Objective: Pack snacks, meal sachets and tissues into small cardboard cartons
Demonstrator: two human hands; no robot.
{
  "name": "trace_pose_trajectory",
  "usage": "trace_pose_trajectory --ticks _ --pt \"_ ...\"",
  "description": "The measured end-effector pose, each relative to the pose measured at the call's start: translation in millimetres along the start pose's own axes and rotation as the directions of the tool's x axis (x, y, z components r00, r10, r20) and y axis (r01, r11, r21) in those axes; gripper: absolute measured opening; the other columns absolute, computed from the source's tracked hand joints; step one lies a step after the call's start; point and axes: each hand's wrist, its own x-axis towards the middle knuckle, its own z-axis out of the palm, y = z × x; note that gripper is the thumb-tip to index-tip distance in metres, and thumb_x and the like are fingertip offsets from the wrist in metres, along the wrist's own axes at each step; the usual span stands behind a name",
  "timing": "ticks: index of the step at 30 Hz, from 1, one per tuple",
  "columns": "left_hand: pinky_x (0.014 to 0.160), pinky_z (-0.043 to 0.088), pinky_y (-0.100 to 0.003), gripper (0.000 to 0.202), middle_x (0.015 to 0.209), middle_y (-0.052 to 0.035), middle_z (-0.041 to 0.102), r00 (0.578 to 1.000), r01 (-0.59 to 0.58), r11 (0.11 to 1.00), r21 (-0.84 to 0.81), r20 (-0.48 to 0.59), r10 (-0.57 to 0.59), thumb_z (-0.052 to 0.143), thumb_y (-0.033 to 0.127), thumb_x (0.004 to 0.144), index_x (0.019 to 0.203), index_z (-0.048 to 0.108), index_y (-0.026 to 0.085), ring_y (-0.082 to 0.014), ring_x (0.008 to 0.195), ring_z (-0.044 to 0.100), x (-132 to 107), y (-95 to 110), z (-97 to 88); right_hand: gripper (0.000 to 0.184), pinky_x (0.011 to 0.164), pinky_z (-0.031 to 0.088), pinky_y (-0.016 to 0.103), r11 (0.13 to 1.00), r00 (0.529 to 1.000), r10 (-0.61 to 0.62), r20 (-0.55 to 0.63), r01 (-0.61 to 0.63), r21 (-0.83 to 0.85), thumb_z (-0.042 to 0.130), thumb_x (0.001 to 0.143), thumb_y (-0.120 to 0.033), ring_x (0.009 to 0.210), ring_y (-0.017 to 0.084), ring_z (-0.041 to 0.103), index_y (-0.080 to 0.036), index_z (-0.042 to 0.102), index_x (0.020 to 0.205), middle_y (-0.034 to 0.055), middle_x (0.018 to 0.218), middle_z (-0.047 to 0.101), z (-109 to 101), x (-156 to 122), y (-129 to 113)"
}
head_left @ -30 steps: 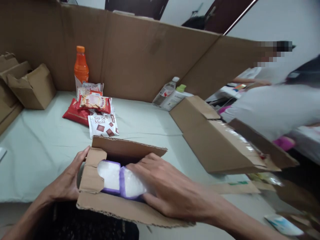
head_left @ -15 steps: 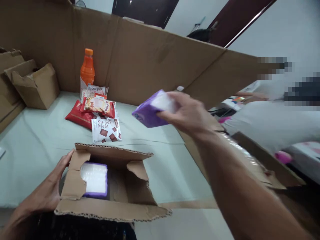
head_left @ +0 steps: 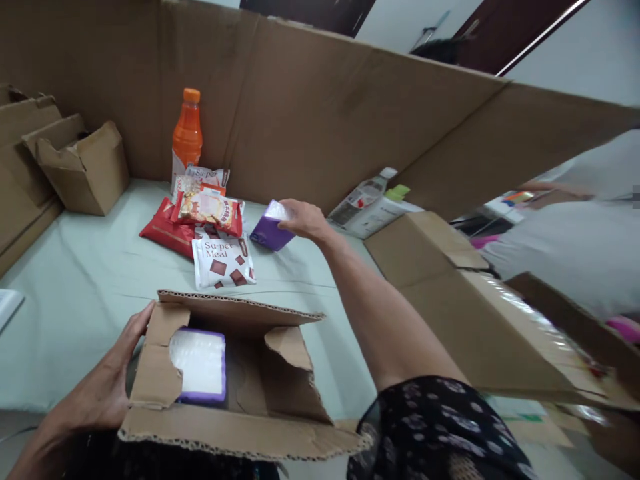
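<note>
My left hand (head_left: 113, 380) grips the left side of an open cardboard box (head_left: 250, 430), some of its fingers hidden behind the wall. Inside the box, at its left end, sits a white pack with purple edges (head_left: 200, 365). Farther out, my right hand (head_left: 306, 219) is closed on a purple and white tissue pack (head_left: 274, 230), at or just above the table beside the snack packets. Those include a white "Su-per Meal" packet (head_left: 224, 262), a red packet (head_left: 167, 230) and a red and cream packet (head_left: 209, 210). Behind them stands an orange bottle (head_left: 187, 137).
A tall cardboard wall (head_left: 320, 113) runs along the back of the table. Small cardboard boxes (head_left: 95, 170) stand at the left. To the right are a clear bottle (head_left: 363, 198), a white pouch (head_left: 383, 217) and a larger carton (head_left: 450, 313). Another person (head_left: 565, 233) is beyond it.
My right hand has carried the tissue pack left and away from me, down toward the snack packets. My left hand stays on the box. The view has shifted slightly right.
</note>
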Motion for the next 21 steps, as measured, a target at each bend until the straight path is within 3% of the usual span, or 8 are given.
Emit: trace_pose_trajectory --ticks 5,8,11,13,14,16,19,21 --pt "0.129 0.019 -0.066 0.112 0.174 -0.0045 0.020 0.999 -0.031 0.999 -0.031 0.011 0.031 0.078 0.063 0.080 0.167 0.012 0.040 -0.0467 0.158 0.023 2 -2 0.6 0.059 0.109 0.043 0.061 0.992 0.999 0.038 -0.007 -0.037 0.122 0.070 0.080 -0.021 0.135 0.040 0.054 -0.014 0.064 0.138 0.0188 0.141 0.064 -8 -5 -18" --pt "0.130 0.019 -0.063 0.114 0.174 -0.0052 0.021 1.000 -0.015 0.999 -0.042 0.017 0.016 0.081 0.064 0.078 0.167 0.016 0.039 -0.0447 0.157 0.025 4 9 1.2 0.048 0.114 0.039 0.062 0.975 0.991 0.046 -0.128 -0.017 0.222 0.067 0.088 -0.027 0.138 0.039 0.052 -0.013 0.064 0.135 0.0217 0.144 0.061 -36 -37 -41" --pt "0.131 0.018 -0.063 0.110 0.173 -0.0034 0.022 1.000 0.008 0.999 -0.036 0.029 -0.007 0.080 0.063 0.079 0.167 0.017 0.041 -0.0428 0.158 0.024 7 18 1.2 0.027 0.097 0.057 0.045 0.914 0.969 -0.087 -0.233 0.171 0.368 0.052 0.102 -0.035 0.106 0.024 0.071 -0.022 0.070 0.118 0.0100 0.114 0.076 -81 -104 -66" --pt "0.130 0.020 -0.063 0.109 0.174 -0.0030 0.021 0.999 0.011 0.999 -0.039 0.041 -0.010 0.079 0.062 0.080 0.167 0.016 0.042 -0.0430 0.158 0.024 8 20 0.1 0.014 0.082 0.061 0.039 0.637 0.842 -0.463 -0.278 0.534 0.557 0.060 0.101 -0.034 0.088 0.021 0.074 -0.028 0.072 0.102 0.0014 0.093 0.078 -104 -155 -85" --pt "0.130 0.021 -0.063 0.110 0.174 -0.0032 0.021 0.999 0.014 0.999 -0.043 0.049 -0.012 0.079 0.063 0.080 0.167 0.015 0.042 -0.0438 0.158 0.024 9 20 -0.8 0.011 0.083 0.063 0.037 0.520 0.737 -0.648 -0.189 0.611 0.597 0.063 0.100 -0.031 0.094 0.020 0.075 -0.030 0.072 0.107 0.0004 0.101 0.079 -110 -178 -96" --pt "0.129 0.024 -0.064 0.113 0.174 -0.0037 0.020 0.998 0.017 0.999 -0.048 0.058 -0.014 0.080 0.065 0.078 0.167 0.015 0.040 -0.0458 0.158 0.024 11 18 -3.4 0.035 0.091 0.062 0.043 0.537 0.630 -0.777 0.012 0.653 0.535 0.070 0.094 -0.026 0.115 0.027 0.071 -0.025 0.067 0.129 0.0095 0.133 0.071 -108 -209 -118" --pt "0.130 0.021 -0.064 0.117 0.174 -0.0032 0.021 0.998 -0.014 0.998 -0.058 0.059 0.018 0.079 0.073 0.073 0.167 0.018 0.040 -0.0475 0.158 0.021 11 15 -7.1 0.070 0.094 0.060 0.053 0.684 0.610 -0.727 0.315 0.606 0.407 0.074 0.089 -0.029 0.120 0.037 0.066 -0.014 0.049 0.153 0.0215 0.144 0.061 -82 -218 -149" --pt "0.129 0.023 -0.064 0.120 0.175 -0.0025 0.020 0.997 -0.038 0.996 -0.079 0.068 0.044 0.080 0.075 0.070 0.167 0.017 0.041 -0.0473 0.158 0.022 9 16 -7.8 0.072 0.093 0.060 0.050 0.694 0.601 -0.718 0.352 0.582 0.423 0.074 0.087 -0.032 0.111 0.034 0.069 -0.014 0.049 0.152 0.0182 0.134 0.068 -66 -213 -162"
